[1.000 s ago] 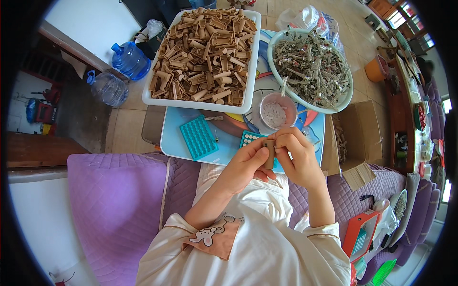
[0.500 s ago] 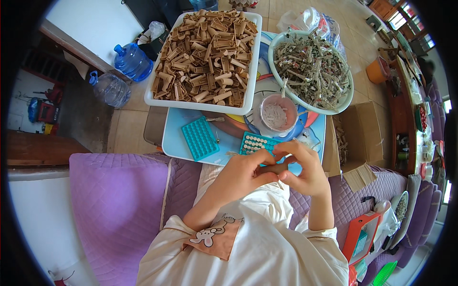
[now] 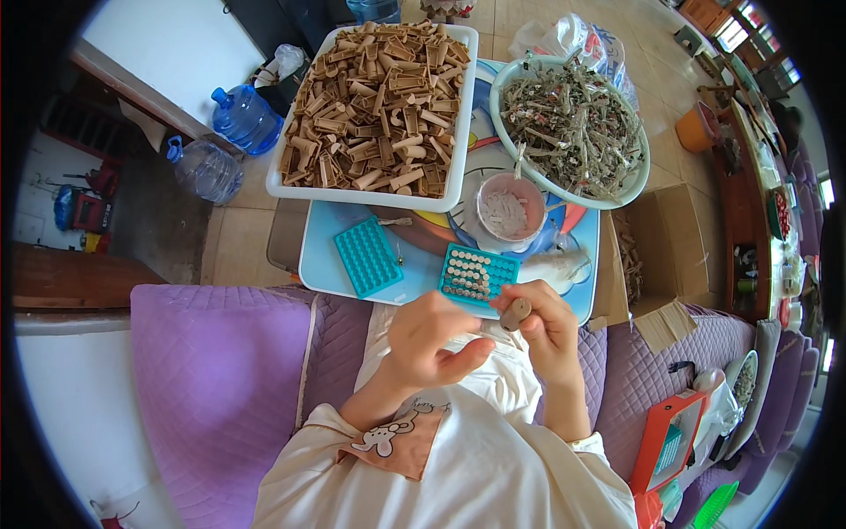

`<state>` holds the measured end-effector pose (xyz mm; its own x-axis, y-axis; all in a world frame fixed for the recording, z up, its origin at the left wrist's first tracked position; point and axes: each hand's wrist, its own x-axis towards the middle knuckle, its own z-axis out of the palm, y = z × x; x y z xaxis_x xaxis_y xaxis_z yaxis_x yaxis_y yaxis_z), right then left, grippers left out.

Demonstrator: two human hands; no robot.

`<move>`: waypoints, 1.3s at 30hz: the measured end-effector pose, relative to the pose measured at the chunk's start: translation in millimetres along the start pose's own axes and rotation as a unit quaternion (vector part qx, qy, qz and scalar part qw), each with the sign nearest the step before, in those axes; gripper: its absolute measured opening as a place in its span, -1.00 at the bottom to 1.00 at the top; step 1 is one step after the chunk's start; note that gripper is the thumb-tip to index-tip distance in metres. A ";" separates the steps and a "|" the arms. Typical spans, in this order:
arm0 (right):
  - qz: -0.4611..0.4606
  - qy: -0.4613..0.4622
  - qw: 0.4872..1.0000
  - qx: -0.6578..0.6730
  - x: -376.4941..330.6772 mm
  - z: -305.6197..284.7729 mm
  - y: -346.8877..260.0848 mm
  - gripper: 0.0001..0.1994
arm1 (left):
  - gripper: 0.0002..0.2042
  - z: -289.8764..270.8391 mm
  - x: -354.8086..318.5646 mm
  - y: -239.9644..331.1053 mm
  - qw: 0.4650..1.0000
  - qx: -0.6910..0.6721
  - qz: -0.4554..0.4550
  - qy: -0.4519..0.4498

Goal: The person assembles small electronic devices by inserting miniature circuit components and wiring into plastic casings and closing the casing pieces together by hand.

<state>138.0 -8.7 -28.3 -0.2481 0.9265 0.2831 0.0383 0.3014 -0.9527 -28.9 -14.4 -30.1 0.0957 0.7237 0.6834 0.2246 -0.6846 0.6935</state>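
Pinching a tan tube (image 3: 516,312) in the right hand (image 3: 548,328), left hand (image 3: 432,339) loosely open beside the teal tray's (image 3: 477,275) near edge

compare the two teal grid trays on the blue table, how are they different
The left teal tray has empty holes; the right teal tray has pale pieces standing in most of its holes. The left tray lies apart from both hands; the right tray sits just beyond the right hand. They are turned at different angles. Both are teal, rectangular and lie flat.

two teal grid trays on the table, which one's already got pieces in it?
The teal tray nearer the right hand: pale pieces fill its holes. The other teal tray, left of it, looks empty.
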 end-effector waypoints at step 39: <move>0.066 -0.102 0.992 0.024 2.6 16.8 8.1 -0.73 | -0.88 0.0 -0.2 -33.4 0.955 -0.223 -0.155 -0.115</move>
<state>121.3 -7.6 -37.1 -0.4347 0.8908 0.1321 0.0390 0.1652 -0.9855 -36.4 8.3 -53.4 0.3147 0.8625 0.3964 -0.1544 -0.3655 0.9179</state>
